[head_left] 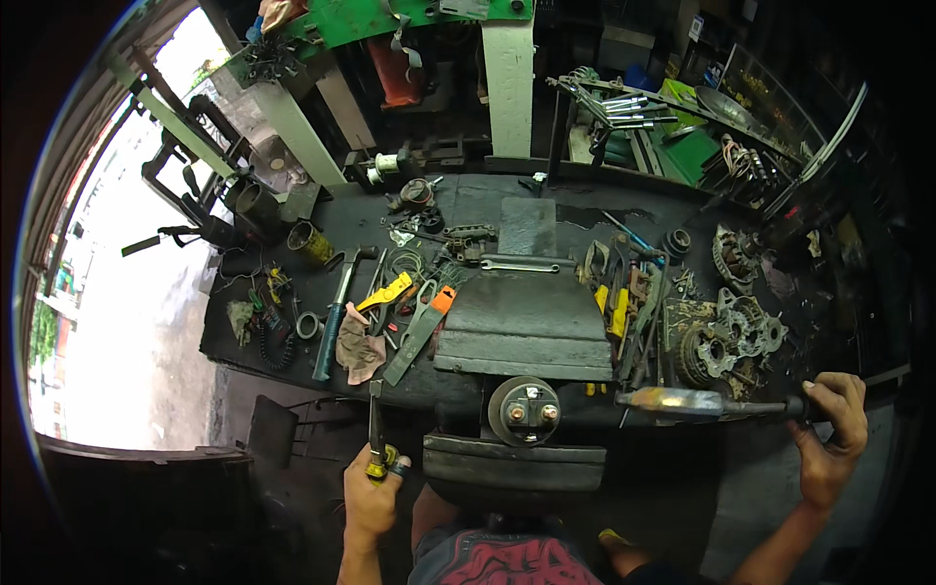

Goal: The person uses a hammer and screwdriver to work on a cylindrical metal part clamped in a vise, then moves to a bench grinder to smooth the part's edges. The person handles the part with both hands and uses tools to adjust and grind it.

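My left hand (pixel 371 497) is closed round the yellow handles of pliers (pixel 376 419), whose dark jaws point up toward the bench. At the right, my right hand (pixel 834 439) grips the dark handle end of a large soldering iron (pixel 673 401). Its thick, heat-stained metal head points left, toward the vise. A round metal part (pixel 525 410) sits between the jaws of the bench vise (pixel 522 331), its flat face up. Two copper-coloured terminals and a bright metal tab stand on that face. The iron and the pliers are both apart from it.
On the dark workbench (pixel 468 200) lie a hammer (pixel 336 317), a pink rag (pixel 360 347), a flat file (pixel 421 336) and a spanner (pixel 520 265). Cast metal housings (pixel 731 336) crowd the right side. Behind stands a rack of sockets (pixel 624 109).
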### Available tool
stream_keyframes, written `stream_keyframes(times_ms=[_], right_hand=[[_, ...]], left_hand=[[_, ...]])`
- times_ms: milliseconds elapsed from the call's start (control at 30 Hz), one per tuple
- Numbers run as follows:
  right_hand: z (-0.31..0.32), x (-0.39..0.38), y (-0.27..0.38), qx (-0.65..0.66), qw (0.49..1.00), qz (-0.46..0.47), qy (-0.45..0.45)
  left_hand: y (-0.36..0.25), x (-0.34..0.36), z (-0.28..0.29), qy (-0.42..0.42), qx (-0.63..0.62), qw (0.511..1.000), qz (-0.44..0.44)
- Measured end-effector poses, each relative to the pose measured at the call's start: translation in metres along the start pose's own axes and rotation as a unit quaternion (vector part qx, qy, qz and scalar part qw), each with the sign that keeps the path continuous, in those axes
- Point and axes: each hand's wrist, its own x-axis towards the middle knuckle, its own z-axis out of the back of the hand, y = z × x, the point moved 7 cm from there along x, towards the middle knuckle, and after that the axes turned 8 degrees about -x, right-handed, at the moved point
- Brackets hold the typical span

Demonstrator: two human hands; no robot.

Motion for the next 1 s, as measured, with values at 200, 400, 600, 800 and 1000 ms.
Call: stream_keyframes(times_ms=[200, 400, 600, 800, 1000], right_hand=[[0.024, 0.023, 0.044, -0.037, 0.997, 0.067, 0.011], [0.033, 0.029, 0.073, -0.080, 0.994, 0.070, 0.019], [0.029, 0.010, 0.072, -0.095, 0.995, -0.009, 0.017], [0.011, -0.024, 0.048, -0.070, 0.992, -0.105, -0.001], [0.001, -0.053, 0.018, -0.004, 0.978, -0.206, -0.030]], left_hand=[[-0.010, 0.007, 0.005, 0.014, 0.026, 0.998, -0.052], [0.002, 0.031, 0.016, 0.037, -0.002, 0.999, -0.023], [0.033, 0.038, 0.033, 0.026, -0.050, 0.998, 0.004], [0.045, 0.034, 0.044, 0.027, -0.043, 0.998, 0.037], [0.033, 0.041, 0.054, 0.035, -0.031, 0.999, 0.001]])
